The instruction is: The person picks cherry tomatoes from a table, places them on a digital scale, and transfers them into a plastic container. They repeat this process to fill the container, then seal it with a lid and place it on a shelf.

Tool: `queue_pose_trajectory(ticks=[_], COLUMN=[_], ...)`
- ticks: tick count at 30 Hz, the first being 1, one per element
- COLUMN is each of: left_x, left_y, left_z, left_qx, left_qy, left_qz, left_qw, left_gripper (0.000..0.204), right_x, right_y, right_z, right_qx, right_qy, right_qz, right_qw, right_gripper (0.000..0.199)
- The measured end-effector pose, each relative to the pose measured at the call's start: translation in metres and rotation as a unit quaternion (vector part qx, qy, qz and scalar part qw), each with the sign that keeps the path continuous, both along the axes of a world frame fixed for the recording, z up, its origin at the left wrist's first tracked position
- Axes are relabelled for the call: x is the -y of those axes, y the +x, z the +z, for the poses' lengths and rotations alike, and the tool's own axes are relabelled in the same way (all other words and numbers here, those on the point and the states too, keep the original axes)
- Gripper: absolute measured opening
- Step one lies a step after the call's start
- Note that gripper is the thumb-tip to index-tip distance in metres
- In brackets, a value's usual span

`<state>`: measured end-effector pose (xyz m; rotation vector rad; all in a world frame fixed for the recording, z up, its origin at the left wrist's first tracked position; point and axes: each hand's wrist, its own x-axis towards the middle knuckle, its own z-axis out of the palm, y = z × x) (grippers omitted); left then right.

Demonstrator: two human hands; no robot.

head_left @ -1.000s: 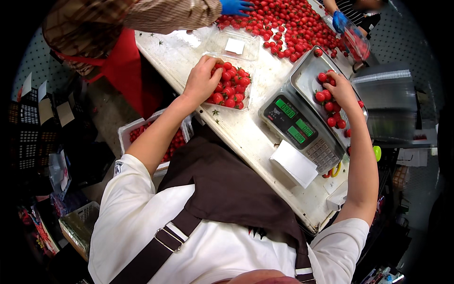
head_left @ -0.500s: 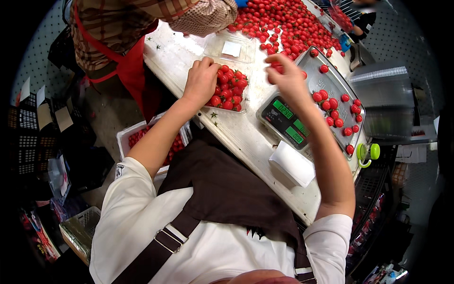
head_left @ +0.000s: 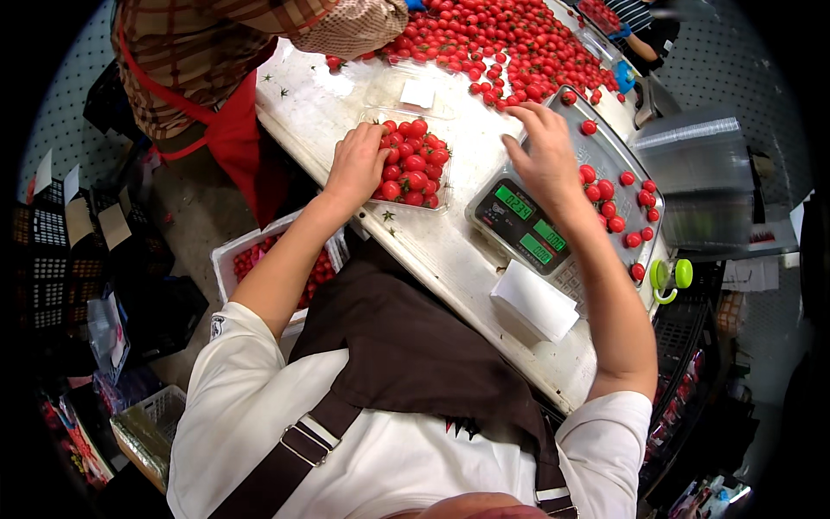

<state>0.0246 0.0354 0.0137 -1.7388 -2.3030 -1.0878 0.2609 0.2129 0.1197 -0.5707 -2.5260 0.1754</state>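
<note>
We locate the clear plastic tub [head_left: 448, 183] on the table [head_left: 445, 264], to the left of the scale [head_left: 506, 232] and apart from it. The tub is filled with red tomatoes [head_left: 413, 162], several with green stems attached.

Our left hand [head_left: 356, 164] rests at the tub's side farthest from the scale, with the fingertips over the rim, next to the fruit. We cannot tell whether they grip the rim, a tomato or neither. Our right hand [head_left: 546, 156] is released: it hangs by the scale's upper left side, thumb and fingers spread, and we see nothing held between them.

On the scale's metal tray [head_left: 627, 156] we find loose tomatoes [head_left: 609, 195], most of them toward the right. The scale's displays are lit green. To the upper left of the scale, just beyond the tub, lies a clear cover [head_left: 389, 89] with a white label [head_left: 418, 93]. Above the scale, a heap of tomatoes [head_left: 519, 43] spreads across the table. Below the scale's displays we see a folded white paper [head_left: 534, 301]; to the scale's right, a stack of clear plastic [head_left: 696, 169]. Farther left of the scale, a co-worker in a red apron [head_left: 238, 160] stands beside the table.
</note>
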Motion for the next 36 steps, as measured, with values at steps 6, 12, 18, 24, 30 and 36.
queue_pose_trajectory(ticks=[6, 12, 18, 24, 30, 36], left_x=[0.001, 0.011, 0.024, 0.025, 0.031, 0.04], left_y=[0.001, 0.004, 0.008, 0.01, 0.009, 0.005], left_z=[0.004, 0.006, 0.006, 0.011, 0.017, 0.014], left_qx=[0.002, -0.007, 0.0, 0.01, 0.019, 0.062], left_qy=[0.003, 0.041, 0.049, 0.056, 0.072, 0.095], left_qz=[-0.007, -0.009, -0.002, -0.007, -0.004, 0.005], left_qw=[1.0, 0.999, 0.999, 0.998, 0.997, 0.994], left_gripper=[0.027, 0.03, 0.032, 0.03, 0.026, 0.022], right_x=[-0.056, -0.065, -0.045, -0.062, -0.078, -0.021], right_y=[0.076, 0.133, 0.144, 0.131, 0.123, 0.033], right_z=[-0.015, -0.004, -0.001, -0.007, -0.001, 0.019], right_qx=[0.213, 0.181, 0.165, 0.101, 0.008, -0.128], right_qy=[0.14, -0.042, -0.042, -0.086, -0.149, -0.248], right_qz=[-0.145, -0.209, -0.235, -0.209, -0.201, -0.13], right_qw=[0.956, 0.96, 0.957, 0.969, 0.968, 0.951], right_gripper=[0.041, 0.039, 0.037, 0.034, 0.035, 0.034])
